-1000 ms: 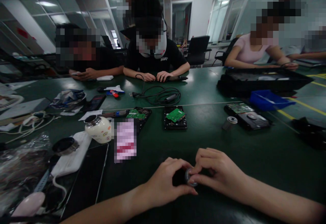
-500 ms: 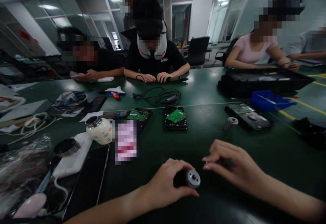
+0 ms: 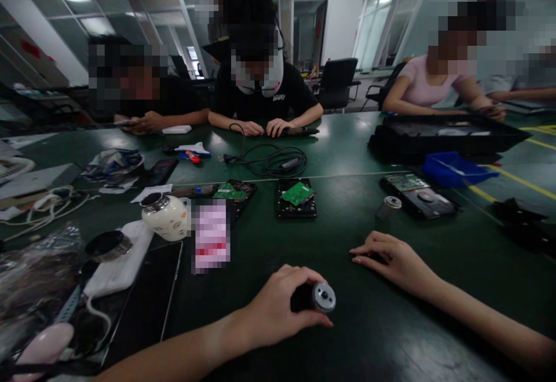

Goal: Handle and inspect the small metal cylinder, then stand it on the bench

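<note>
My left hand [image 3: 278, 307] is closed around a small metal cylinder that looks like an electric motor [image 3: 324, 297]. Its round silver end, with a dark centre and small holes, faces up and toward me. To the right, my right hand [image 3: 395, 263] is low over the green table, thumb and forefinger nearly together in a pinch. Whatever lies between those fingertips is too small to make out. A second metal cylinder [image 3: 388, 207] of similar look stands just beyond my right hand.
Opened hard drives with green circuit boards [image 3: 297, 195] lie ahead, another drive [image 3: 421, 195] at right. A blue tray [image 3: 458, 169] and black bin [image 3: 447, 139] are farther right. At left are a cream jar [image 3: 167, 217], a dark tablet [image 3: 143, 295] and cables. People sit opposite.
My right hand has moved slightly away from the motor and up in the picture, its fingertips now farther from it. My left hand keeps its hold; the whole view has shifted a little.
</note>
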A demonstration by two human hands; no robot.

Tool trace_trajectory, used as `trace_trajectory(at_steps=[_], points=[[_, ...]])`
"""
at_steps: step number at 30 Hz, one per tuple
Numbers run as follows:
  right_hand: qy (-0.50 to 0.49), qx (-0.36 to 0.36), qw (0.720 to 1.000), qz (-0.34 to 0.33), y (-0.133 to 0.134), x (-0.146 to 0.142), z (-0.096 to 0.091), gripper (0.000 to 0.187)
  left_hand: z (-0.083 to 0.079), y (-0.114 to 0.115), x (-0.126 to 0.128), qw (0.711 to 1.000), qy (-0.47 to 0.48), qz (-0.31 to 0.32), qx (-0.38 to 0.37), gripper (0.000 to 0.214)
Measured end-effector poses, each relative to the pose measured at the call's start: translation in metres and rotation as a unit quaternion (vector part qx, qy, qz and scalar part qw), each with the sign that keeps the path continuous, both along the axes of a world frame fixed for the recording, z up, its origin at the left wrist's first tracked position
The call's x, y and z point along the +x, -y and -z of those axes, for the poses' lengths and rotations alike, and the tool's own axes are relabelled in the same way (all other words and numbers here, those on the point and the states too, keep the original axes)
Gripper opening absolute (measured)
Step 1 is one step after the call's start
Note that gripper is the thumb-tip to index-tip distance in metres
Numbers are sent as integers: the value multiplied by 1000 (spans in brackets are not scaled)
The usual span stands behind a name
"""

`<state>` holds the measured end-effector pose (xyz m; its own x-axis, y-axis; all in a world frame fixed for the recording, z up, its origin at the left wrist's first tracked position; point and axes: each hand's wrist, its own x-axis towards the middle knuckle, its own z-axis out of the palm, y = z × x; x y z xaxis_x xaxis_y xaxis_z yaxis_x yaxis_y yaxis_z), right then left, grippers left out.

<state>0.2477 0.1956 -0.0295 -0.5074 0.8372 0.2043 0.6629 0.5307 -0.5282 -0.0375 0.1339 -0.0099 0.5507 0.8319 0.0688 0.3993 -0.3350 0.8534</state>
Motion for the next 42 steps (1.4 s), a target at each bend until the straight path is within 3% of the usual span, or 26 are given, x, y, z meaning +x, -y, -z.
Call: trace_trajectory(at_steps=[5, 10, 16, 32, 38, 42], points=[[-74, -20, 997, -13, 15, -22, -29, 19, 1, 0, 0, 1000, 6, 2, 9, 43], [-126, -6, 983, -131, 36, -60, -53, 17, 4, 0, 1, 1000, -7, -7, 25, 44], [-106, -44, 981, -159, 40, -75, -41, 18, 5, -1, 0, 1000, -14, 4, 28, 44], [-114, -81, 987, -74, 44, -82, -30, 33, 5, -2, 1, 1000, -16, 2, 21, 45], [-41, -56, 977, -200, 37, -74, -50, 15, 4, -1, 0, 1000, -12, -2, 29, 44], [-19, -23, 973, -229, 34, -73, -57, 16, 5, 0, 0, 1000, -15, -2, 27, 44]])
